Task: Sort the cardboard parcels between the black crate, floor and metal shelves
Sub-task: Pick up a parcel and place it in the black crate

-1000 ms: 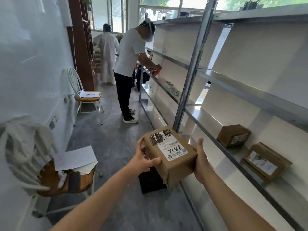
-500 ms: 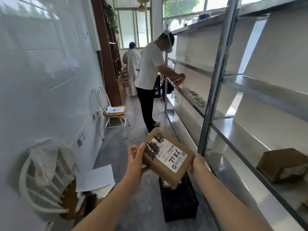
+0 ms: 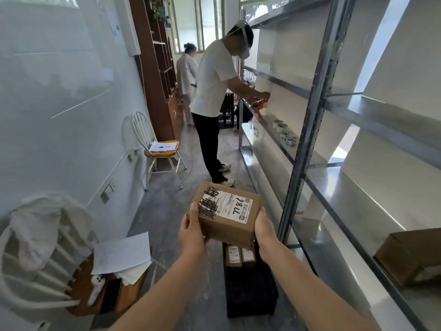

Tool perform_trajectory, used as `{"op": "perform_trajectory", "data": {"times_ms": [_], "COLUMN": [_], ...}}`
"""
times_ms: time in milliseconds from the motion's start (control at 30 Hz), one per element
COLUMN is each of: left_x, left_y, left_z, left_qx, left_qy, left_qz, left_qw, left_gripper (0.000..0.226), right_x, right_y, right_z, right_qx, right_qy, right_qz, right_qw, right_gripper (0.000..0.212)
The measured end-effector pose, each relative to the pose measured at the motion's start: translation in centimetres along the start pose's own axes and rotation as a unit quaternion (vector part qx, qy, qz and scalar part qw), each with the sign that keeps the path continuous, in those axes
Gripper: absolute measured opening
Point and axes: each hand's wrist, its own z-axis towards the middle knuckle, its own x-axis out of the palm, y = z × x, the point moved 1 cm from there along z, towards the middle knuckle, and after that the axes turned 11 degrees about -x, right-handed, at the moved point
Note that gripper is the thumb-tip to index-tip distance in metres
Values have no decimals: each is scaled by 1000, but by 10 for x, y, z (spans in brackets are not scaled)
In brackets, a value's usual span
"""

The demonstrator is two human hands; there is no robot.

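I hold a brown cardboard parcel (image 3: 226, 211) with a white label marked 7786 in front of me, above the floor. My left hand (image 3: 192, 231) grips its left side and my right hand (image 3: 263, 226) its right side. Directly below it stands the black crate (image 3: 250, 290) on the floor, with two small parcels (image 3: 239, 255) upright inside. The metal shelves (image 3: 334, 194) run along the right; another cardboard parcel (image 3: 410, 254) lies on a shelf at the far right.
A person in a white shirt (image 3: 214, 103) stands ahead at the shelves, another person (image 3: 187, 72) behind. A white chair (image 3: 157, 149) with papers stands by the left wall. A nearer chair (image 3: 71, 271) holds paper, cloth and a phone. Small cups (image 3: 285, 133) sit on a shelf.
My view has swung left away from the shelves. The parcel has turned in my hands and now hangs over the black crate; the shelf parcels have slid to the right edge.
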Motion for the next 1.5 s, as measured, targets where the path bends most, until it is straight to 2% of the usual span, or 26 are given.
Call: {"op": "perform_trajectory", "data": {"times_ms": [233,333,500,633,833,933,1067,1333,1500], "left_x": [10,18,30,36,46,47,55,73,85], "left_y": [-13,-26,-61,-83,-80,-67,-60,-27,3], "left_z": [60,89,144,190,238,253,264,305,336], "left_qx": [-24,-43,-73,-87,-106,-97,-98,-140,-141], "left_qy": [55,89,119,143,172,172,187,185,165], "left_qz": [74,79,94,123,196,247,287,343,399], "left_qw": [995,992,986,978,960,949,934,910,891], "left_gripper": [39,34,38,41,23,42,43,20,27], "right_x": [17,27,51,69,82,74,64,37,26], "right_y": [7,13,25,23,7,2,-3,-23,-36], "right_z": [49,69,113,151,183,194,213,251,305], "right_qx": [10,-9,-69,-93,-62,-25,11,37,90], "right_qy": [2,-3,2,-36,-83,-106,-138,-120,-92], "right_qz": [-11,-35,-84,-131,-99,-84,-84,-125,-132], "right_qw": [1000,999,994,986,990,990,987,984,983], "right_gripper": [54,44,44,32,34,34,40,38,51]}}
